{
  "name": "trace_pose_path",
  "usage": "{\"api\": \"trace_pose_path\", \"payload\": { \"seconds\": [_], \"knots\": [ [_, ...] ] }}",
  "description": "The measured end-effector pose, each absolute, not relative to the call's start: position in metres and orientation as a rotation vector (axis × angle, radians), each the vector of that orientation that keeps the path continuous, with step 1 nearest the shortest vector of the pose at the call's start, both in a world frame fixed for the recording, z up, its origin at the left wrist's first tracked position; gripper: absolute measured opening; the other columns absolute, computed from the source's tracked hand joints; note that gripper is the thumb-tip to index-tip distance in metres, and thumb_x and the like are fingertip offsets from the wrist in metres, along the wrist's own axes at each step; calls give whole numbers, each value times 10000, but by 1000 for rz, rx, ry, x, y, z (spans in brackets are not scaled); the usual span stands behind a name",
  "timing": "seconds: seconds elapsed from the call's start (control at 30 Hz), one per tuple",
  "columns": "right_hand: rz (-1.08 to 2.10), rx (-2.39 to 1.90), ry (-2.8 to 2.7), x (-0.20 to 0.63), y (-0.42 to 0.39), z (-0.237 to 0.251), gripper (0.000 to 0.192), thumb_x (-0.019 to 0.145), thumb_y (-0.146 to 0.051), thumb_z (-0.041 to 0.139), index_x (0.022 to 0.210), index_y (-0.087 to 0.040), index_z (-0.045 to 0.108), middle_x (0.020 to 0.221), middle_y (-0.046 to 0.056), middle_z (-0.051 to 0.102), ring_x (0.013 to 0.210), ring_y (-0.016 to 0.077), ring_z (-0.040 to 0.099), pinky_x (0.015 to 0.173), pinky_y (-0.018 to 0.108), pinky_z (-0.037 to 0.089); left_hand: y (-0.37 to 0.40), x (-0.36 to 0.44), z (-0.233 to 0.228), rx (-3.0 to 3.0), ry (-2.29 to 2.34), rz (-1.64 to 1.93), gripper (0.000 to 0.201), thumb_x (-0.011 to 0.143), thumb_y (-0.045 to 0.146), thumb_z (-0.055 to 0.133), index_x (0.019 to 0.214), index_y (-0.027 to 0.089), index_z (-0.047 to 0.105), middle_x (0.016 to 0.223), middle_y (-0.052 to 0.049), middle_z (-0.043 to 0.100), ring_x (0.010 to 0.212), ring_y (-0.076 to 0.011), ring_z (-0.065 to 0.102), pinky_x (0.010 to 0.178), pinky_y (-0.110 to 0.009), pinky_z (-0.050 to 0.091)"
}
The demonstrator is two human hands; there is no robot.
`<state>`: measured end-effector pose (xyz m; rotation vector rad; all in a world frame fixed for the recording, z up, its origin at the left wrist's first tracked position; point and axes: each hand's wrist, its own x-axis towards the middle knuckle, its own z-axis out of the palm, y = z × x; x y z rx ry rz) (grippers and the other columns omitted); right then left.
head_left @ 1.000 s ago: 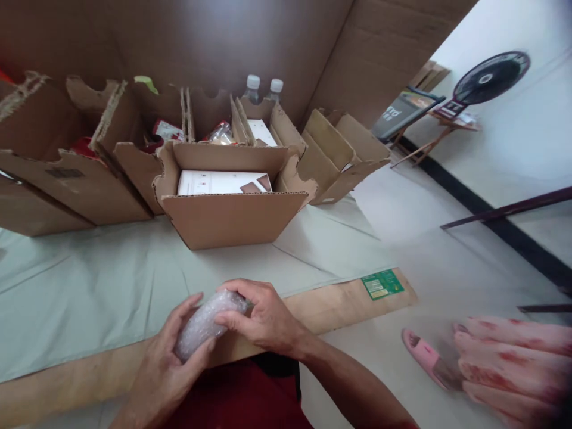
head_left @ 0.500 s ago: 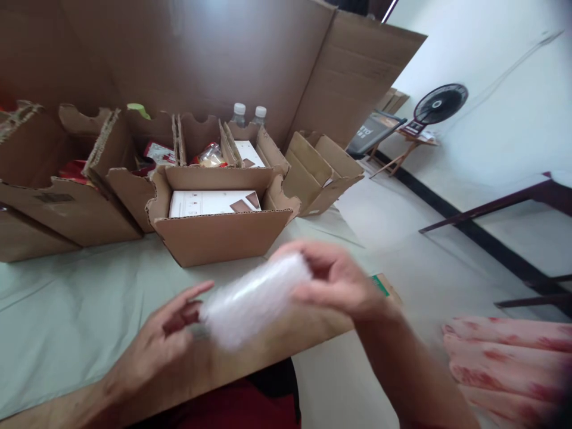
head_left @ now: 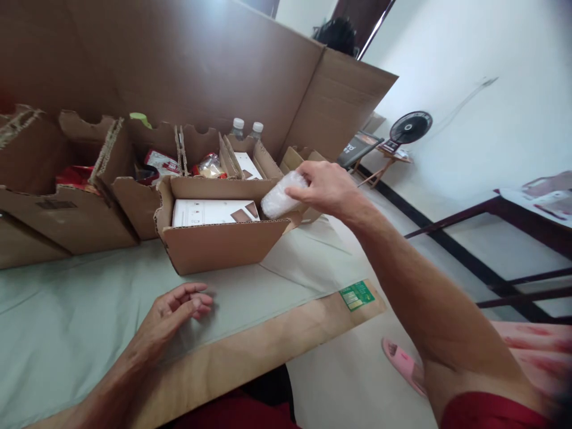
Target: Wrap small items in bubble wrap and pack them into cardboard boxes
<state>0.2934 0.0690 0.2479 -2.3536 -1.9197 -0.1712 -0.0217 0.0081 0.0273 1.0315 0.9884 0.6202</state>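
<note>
Bubble-wrapped bundle [head_left: 279, 199] now over open carton [head_left: 223, 241], right hand [head_left: 324, 187] grip pinching it, left hand [head_left: 176, 310] loosely spread

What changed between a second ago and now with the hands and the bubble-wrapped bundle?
The left hand let go of the bubble-wrapped bundle and now rests open on the table cover. The right hand alone carried the bundle forward and up, to the right end of the open cardboard box. The white carton inside and the other boxes stayed put.
</note>
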Motion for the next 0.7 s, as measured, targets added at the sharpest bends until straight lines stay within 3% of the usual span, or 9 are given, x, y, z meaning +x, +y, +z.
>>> {"api": "trace_pose_path", "payload": {
  "seconds": [0.1,0.27,0.43,0.53,0.63,0.7],
  "knots": [
    [-241,-2538,-2116,266,72,253,338,878,-395,668,1106,-174,785,1128,144,801,1030,322,733,740,331,483,10,-22,23,1045,957,598,611,764,638,850,1157,182,746,1068,-149,810,940,-268,763,858,-404,590],
    [-230,-2661,-2225,253,80,247,359,921,-447,649,1116,-186,799,1168,162,804,1091,363,742,793,366,522,10,-24,8,1111,922,556,568,788,570,847,1190,183,740,1099,-153,805,966,-285,773,895,-431,610],
    [-164,-2555,-2318,241,81,244,462,915,-412,698,1296,-152,726,1245,189,781,1151,355,728,825,358,537,8,-23,2,1161,948,509,583,818,586,800,1229,179,723,1153,-155,795,1016,-284,772,965,-430,604],
    [9,-2471,-2399,243,87,240,310,901,-334,697,1131,-144,781,1146,177,798,1055,325,745,771,343,538,5,-21,5,1177,961,526,572,824,591,780,1216,178,725,1139,-152,797,1007,-283,775,961,-427,606],
    [293,-2362,-2403,256,94,236,144,877,-271,678,869,-169,780,873,117,782,796,255,736,655,327,527,3,-19,7,1172,981,580,537,842,585,761,1199,186,733,1109,-144,802,989,-274,777,955,-418,605],
    [411,-2332,-2347,262,96,233,131,860,-217,658,764,-181,739,762,82,741,668,215,691,593,319,510,2,-18,5,1179,974,588,531,833,586,769,1182,188,742,1089,-144,806,972,-272,780,942,-412,608]
  ]
}}
